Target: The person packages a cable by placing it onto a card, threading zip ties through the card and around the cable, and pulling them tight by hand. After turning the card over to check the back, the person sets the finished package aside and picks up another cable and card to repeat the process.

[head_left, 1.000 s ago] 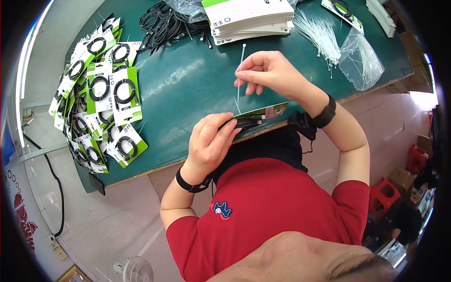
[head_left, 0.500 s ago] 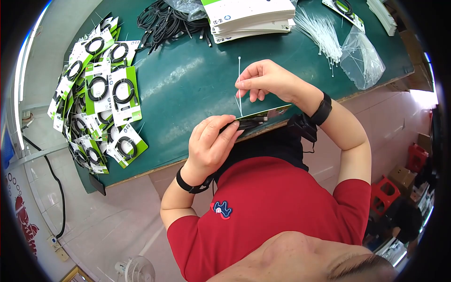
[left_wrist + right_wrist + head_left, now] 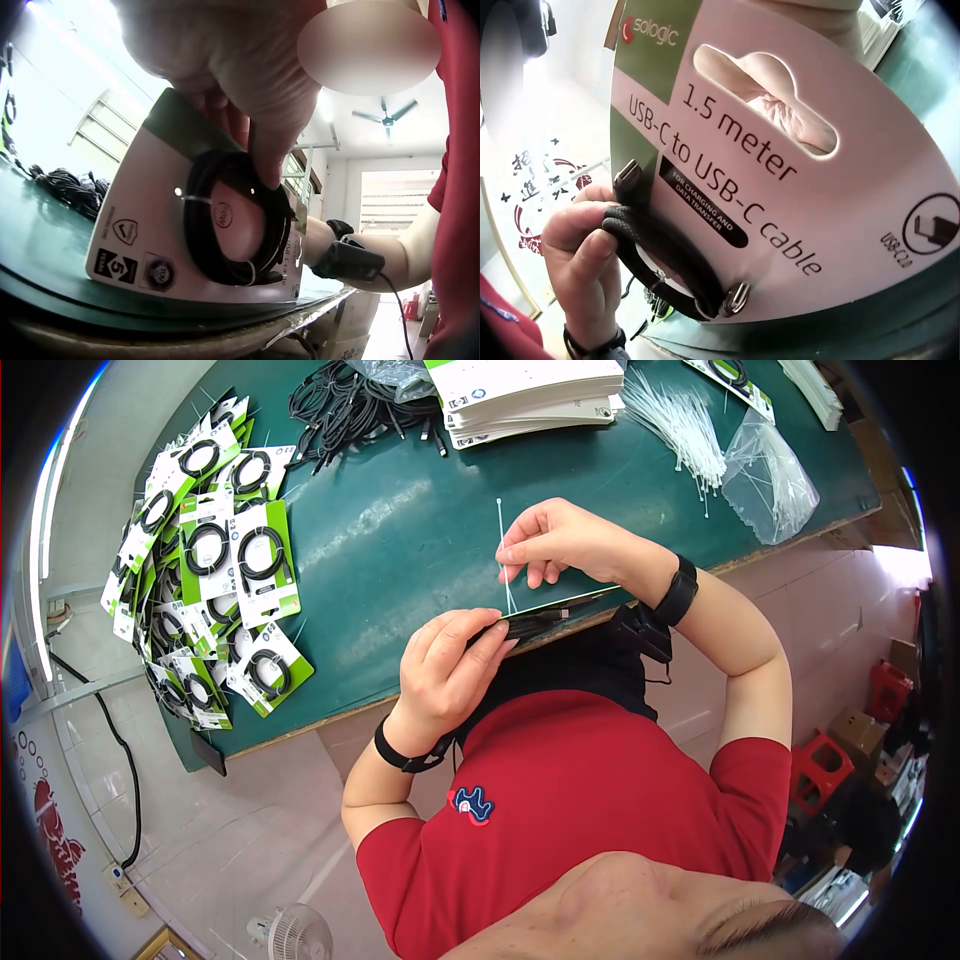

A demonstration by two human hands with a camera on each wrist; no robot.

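The left hand [image 3: 445, 672] pinches a coiled black cable [image 3: 535, 624] against a printed card, which stands on edge at the table's front. In the left wrist view the coil [image 3: 196, 238] lies on the face of the card [image 3: 150, 217], held by the left hand [image 3: 232, 64]. White ties cross the coil in two places. The right hand [image 3: 580, 545] pinches a thin white cable tie [image 3: 501, 525] upright behind the card. The right wrist view has the card [image 3: 780, 202] covering most of the right hand; the left hand [image 3: 585, 259] grips the coil [image 3: 664, 255] there.
Carded cables [image 3: 208, 550] pile up at the table's left. Loose black cables [image 3: 350, 405], a stack of cards [image 3: 530, 405], white ties [image 3: 680, 435] and a clear bag [image 3: 768, 485] lie along the far side. The table's front edge [image 3: 340, 715] runs beside the body.
The right hand has moved down and slightly left with the tie, closer to the card. The card has tilted to nearly edge-on in the head view. The left hand keeps its hold, almost still.
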